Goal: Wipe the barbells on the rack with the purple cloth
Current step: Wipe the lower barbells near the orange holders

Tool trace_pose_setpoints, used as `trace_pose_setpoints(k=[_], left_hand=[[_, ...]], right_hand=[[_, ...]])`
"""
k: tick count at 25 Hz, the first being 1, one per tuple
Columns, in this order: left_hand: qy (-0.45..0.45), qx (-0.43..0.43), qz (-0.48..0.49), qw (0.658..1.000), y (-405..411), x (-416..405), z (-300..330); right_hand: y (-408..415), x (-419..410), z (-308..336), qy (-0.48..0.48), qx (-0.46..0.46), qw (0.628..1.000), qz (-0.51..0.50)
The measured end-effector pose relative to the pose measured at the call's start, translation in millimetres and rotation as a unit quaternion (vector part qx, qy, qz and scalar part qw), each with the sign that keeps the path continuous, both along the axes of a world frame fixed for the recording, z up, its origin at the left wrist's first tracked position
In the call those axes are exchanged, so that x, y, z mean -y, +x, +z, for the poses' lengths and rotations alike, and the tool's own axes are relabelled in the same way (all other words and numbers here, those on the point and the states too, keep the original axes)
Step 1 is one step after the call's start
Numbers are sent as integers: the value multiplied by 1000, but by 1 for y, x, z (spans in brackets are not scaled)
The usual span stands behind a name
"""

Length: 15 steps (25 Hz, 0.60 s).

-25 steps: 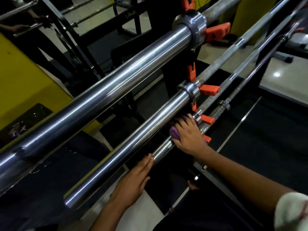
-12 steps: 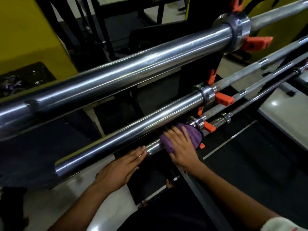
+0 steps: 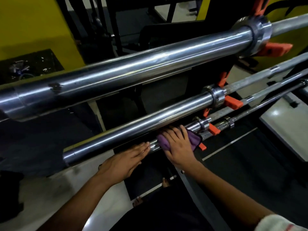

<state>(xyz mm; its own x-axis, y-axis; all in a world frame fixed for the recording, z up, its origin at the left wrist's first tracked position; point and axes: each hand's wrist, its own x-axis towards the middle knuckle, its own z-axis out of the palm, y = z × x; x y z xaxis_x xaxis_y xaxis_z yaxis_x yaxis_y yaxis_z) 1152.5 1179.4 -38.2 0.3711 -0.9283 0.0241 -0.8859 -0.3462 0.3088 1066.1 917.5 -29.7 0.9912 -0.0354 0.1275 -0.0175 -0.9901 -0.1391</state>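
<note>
Narrow gap under middle barbell sleeve (image 3: pixel 150 125); orange rack hooks (image 3: pixel 232 103) rightward.

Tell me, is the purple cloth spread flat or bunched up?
Bunched up. The purple cloth is wrapped on the lowest barbell under the right hand.

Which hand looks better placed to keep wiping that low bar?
The right hand, probably: it presses the purple cloth onto the low barbell sleeve. The left hand holds no cloth, its straight fingertips only touching the sleeve's end.
</note>
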Motion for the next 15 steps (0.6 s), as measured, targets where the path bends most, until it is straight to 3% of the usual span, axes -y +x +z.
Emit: trace_pose_setpoints(k=[2, 6, 10, 12, 15], left_hand=[[-13, -10, -10, 1000, 1, 0, 0], [-2, 18, -13, 1000, 1, 2, 2], [5, 1, -18, 1000, 0, 1, 1], [3, -1, -18, 1000, 1, 1, 7], [-42, -11, 22, 999, -8, -7, 27]], right_hand=[[-14, 36, -4, -10, 41, 999, -2], [38, 58, 16, 12, 7, 982, -187], [56, 9, 19, -17, -69, 994, -85], [32, 0, 18, 46, -35, 997, -53], [0, 9, 26, 147, 37, 983, -104]])
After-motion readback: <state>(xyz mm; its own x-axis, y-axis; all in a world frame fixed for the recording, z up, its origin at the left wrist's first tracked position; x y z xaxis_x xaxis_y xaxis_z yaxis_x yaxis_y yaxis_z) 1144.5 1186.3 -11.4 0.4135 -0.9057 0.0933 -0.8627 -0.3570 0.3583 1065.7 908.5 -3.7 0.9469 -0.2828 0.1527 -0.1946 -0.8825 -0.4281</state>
